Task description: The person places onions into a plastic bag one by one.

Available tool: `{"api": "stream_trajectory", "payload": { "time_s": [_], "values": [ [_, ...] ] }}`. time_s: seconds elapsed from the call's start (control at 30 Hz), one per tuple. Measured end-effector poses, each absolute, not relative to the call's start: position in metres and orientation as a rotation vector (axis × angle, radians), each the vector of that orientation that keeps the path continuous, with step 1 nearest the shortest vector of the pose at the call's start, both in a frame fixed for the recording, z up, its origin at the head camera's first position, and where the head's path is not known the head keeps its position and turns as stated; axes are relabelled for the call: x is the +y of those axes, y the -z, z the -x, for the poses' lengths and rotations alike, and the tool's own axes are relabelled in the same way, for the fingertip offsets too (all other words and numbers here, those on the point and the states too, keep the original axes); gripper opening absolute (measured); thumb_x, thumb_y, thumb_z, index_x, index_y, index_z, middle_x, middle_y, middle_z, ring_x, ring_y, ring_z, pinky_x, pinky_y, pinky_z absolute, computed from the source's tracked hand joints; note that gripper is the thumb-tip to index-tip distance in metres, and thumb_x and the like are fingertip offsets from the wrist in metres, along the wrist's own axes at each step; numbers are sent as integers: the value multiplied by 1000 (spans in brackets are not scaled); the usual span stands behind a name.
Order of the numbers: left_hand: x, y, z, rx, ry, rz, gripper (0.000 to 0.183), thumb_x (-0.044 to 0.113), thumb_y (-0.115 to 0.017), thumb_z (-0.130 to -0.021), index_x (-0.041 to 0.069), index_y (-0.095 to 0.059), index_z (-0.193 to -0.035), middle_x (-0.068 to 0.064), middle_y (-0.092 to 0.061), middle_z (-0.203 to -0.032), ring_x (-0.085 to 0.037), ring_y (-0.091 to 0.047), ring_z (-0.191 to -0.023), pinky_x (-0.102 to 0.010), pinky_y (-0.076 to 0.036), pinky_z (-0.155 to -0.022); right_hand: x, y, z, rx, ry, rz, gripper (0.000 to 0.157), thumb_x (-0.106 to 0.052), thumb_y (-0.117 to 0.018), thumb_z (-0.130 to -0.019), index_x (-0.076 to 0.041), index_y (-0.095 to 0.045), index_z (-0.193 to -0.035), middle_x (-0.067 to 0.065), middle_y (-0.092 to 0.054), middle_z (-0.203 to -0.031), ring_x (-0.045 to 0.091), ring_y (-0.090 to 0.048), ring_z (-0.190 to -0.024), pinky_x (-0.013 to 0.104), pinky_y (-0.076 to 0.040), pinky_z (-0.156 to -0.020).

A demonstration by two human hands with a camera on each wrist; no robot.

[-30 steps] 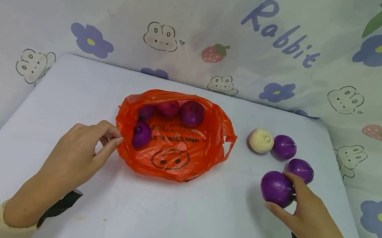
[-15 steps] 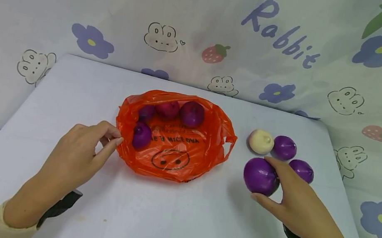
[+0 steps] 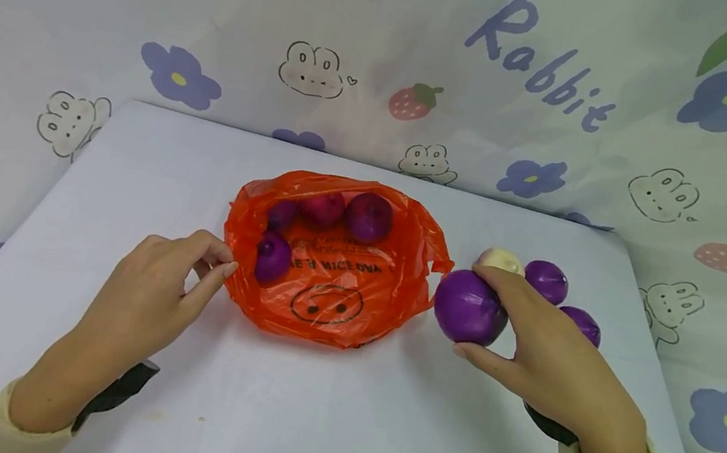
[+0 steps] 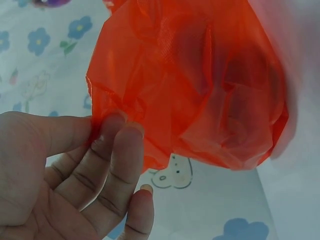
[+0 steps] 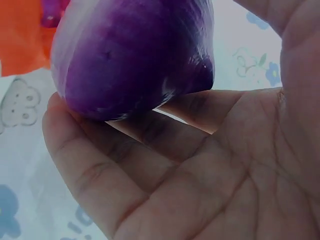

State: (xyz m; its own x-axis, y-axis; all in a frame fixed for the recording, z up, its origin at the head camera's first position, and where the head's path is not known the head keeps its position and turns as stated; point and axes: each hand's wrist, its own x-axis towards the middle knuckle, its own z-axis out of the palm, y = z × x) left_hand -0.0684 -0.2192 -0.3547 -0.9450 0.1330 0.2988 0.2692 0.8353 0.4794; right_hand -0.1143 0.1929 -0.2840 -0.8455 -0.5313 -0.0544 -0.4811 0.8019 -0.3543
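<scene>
An orange-red plastic bag (image 3: 325, 324) lies with its mouth spread wide on the table, several purple onions (image 3: 368, 218) inside. My left hand (image 3: 157, 296) pinches the bag's left rim between thumb and fingers; the left wrist view shows the thin plastic (image 4: 135, 85) caught at the fingertips. My right hand (image 3: 551, 354) grips a large purple onion (image 3: 469, 307) between thumb and fingers, just right of the bag's handle. Up close in the right wrist view, the glossy onion (image 5: 135, 55) rests against the fingers.
Behind my right hand, a pale peeled-looking onion (image 3: 501, 260) and two purple onions (image 3: 545, 281) sit on the white table (image 3: 301, 424); the hand and the held onion partly cover them. A patterned cloth (image 3: 369, 19) with rabbits and flowers hangs at the back.
My right hand has carried the purple onion left and slightly up, from beside the loose onions to near the bag's right edge. The left hand stays at the bag's rim.
</scene>
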Motion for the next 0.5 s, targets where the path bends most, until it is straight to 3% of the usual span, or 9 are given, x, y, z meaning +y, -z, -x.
{"api": "stream_trajectory", "payload": {
  "time_s": [0.23, 0.5],
  "values": [
    [-219, 354, 69, -2767, 765, 309, 17, 7, -81, -91, 11, -70, -104, 1, -71, -85, -23, -60, -78, -43, -47, -69, 171, 280, 125, 2807, 527, 968, 79, -36, -89, -86, -15, -48, -150, 1, -59, -141, 19, -64, -120, 47, -56, -97],
    [-219, 354, 69, -2773, 765, 296, 17, 8, -80, -92, 11, -69, -104, 0, -72, -85, -23, -60, -78, -43, -45, -69, 143, 281, 140, 2760, 484, 1079, 85, -40, -88, -86, -10, -46, -153, 6, -56, -149, 22, -62, -126, 46, -54, -100]
  ]
}}
